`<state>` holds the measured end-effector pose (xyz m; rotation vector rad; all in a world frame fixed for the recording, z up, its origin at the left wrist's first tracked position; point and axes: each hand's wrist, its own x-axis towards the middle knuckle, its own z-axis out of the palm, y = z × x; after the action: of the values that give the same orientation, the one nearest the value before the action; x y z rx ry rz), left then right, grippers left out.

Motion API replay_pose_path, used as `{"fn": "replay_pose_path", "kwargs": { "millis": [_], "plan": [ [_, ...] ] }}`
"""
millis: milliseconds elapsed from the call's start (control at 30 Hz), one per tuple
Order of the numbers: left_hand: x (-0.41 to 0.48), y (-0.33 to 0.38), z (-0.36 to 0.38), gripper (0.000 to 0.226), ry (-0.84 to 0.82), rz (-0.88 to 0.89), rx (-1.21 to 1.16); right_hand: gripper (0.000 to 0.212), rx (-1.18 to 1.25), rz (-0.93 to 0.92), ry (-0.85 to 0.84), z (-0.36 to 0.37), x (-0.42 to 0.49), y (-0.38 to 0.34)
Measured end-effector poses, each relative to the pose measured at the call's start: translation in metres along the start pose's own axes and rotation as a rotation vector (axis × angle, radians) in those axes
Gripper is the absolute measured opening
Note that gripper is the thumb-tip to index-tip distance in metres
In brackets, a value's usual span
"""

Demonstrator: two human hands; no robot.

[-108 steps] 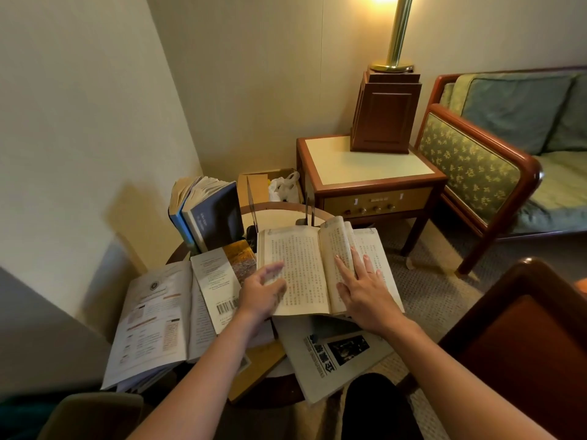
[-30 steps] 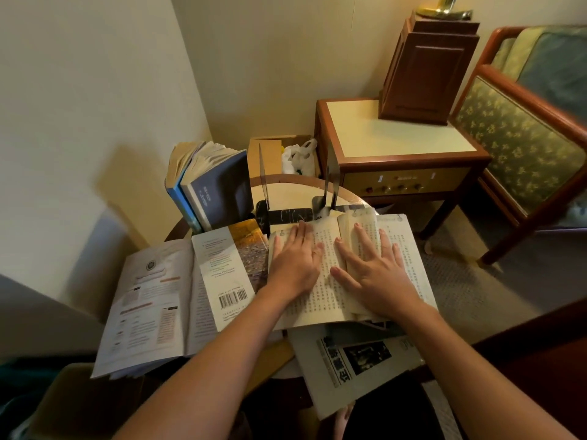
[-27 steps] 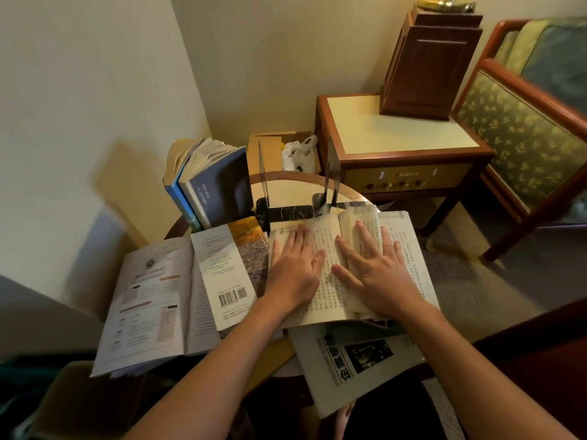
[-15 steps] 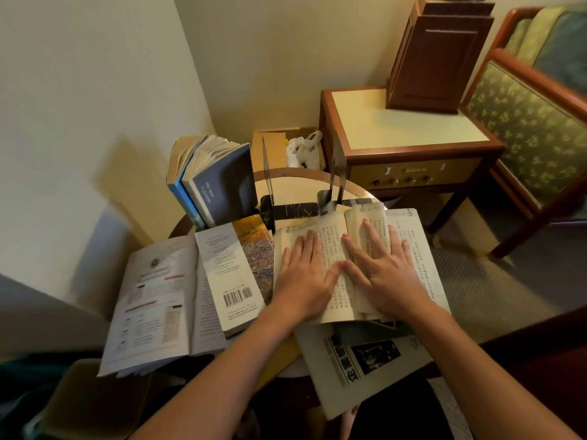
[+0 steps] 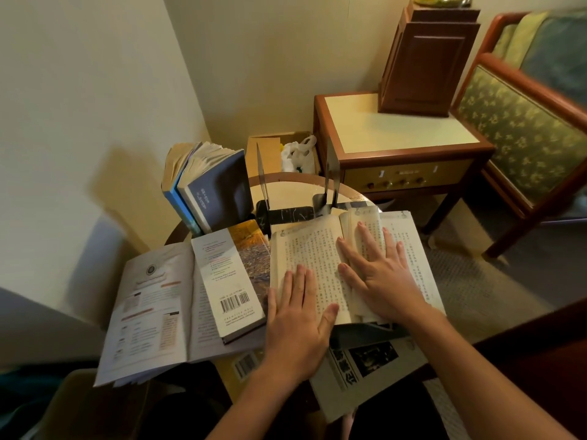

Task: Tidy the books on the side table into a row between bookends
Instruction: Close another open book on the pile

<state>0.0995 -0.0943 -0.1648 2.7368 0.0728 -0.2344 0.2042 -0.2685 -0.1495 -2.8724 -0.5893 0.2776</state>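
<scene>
An open book of printed text (image 5: 313, 255) lies on the round side table (image 5: 295, 181). My right hand (image 5: 378, 271) rests flat on its right pages, fingers spread. My left hand (image 5: 298, 325) lies flat at the book's lower left corner. To the left lie a closed paperback with a barcode (image 5: 232, 274) and an open booklet (image 5: 152, 309). A magazine (image 5: 365, 369) sticks out under the open book. Two books (image 5: 206, 185) stand upright at the back left. Two thin metal bookends (image 5: 262, 182) (image 5: 330, 182) stand behind the open book.
A wooden nightstand (image 5: 397, 147) carrying a dark lamp base (image 5: 428, 55) stands behind the table. A cardboard box holding a white bag (image 5: 297, 154) sits in the corner. An upholstered sofa arm (image 5: 524, 128) is at the right. The wall is close on the left.
My left hand has slid back from the middle of the left page to the book's lower left corner. My right hand stays flat on the right pages.
</scene>
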Motion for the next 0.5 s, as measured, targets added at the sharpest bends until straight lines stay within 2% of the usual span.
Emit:
{"fn": "replay_pose_path", "kwargs": {
  "millis": [167,333,500],
  "plan": [
    [0.035,-0.009,-0.008,0.081,0.001,-0.059,-0.025,0.070,-0.008,-0.002,-0.006,0.000,0.001,0.000],
    [0.090,-0.027,-0.028,0.091,-0.011,-0.140,0.019,0.065,-0.027,0.013,-0.020,-0.002,0.001,-0.002],
    [0.107,-0.038,-0.042,0.100,-0.008,-0.183,0.039,0.064,-0.011,0.014,-0.012,-0.001,0.001,-0.002]
  ]
}}
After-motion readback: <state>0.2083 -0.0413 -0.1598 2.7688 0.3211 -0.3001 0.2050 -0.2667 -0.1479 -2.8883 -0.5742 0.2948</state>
